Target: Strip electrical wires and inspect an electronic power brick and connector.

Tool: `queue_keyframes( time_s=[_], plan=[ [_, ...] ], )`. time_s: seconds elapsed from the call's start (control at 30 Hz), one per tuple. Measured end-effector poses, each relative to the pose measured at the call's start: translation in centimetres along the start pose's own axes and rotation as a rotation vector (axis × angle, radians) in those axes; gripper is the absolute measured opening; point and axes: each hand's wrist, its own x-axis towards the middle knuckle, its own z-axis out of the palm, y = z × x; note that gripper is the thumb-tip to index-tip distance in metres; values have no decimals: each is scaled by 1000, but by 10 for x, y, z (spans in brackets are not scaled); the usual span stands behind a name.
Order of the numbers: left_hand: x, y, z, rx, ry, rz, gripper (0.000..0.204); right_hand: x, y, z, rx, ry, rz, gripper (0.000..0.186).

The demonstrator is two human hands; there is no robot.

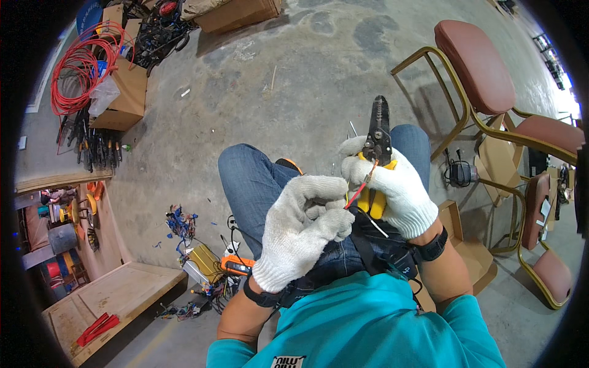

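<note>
My left hand (299, 230), in a white knit glove, is closed with its fingertips pinching a thin red wire (356, 195). The wire slants up toward my right hand (406, 197), also gloved, and its upper end looks like bare copper. My right hand is wrapped round a wire stripper (378, 126) with black notched jaws pointing away from me and yellow handles. Its thumb and fingers also meet near the wire's upper end; whether they grip it I cannot tell. A short white wire end (378, 229) sticks out below the handles. Both hands are above my lap.
Tangled cables and electronic parts (205, 264) lie left of my legs, with an orange device (237, 265) beside them. A wooden board (116, 300) holds red strips (98, 329). Chairs (475, 67) and cardboard stand right; a box with red cable (83, 73) is far left.
</note>
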Motion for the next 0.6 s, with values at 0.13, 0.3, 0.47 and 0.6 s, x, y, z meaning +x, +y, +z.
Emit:
queue_keyframes(
  time_s=[0.13,0.3,0.47,0.6],
  plan=[
    [2,-2,-2,-1,50,27,33,4,0,-7,-17,53,-17,36],
    [10,-6,1,-9,222,52,26,-11,-12,-1,-59,224,-105,32],
    [15,-11,1,29,322,59,23,-34,-17,9,-293,158,-120,35],
    [19,-10,4,9,314,32,29,-37,-11,21,-504,114,-368,45]
  ],
)
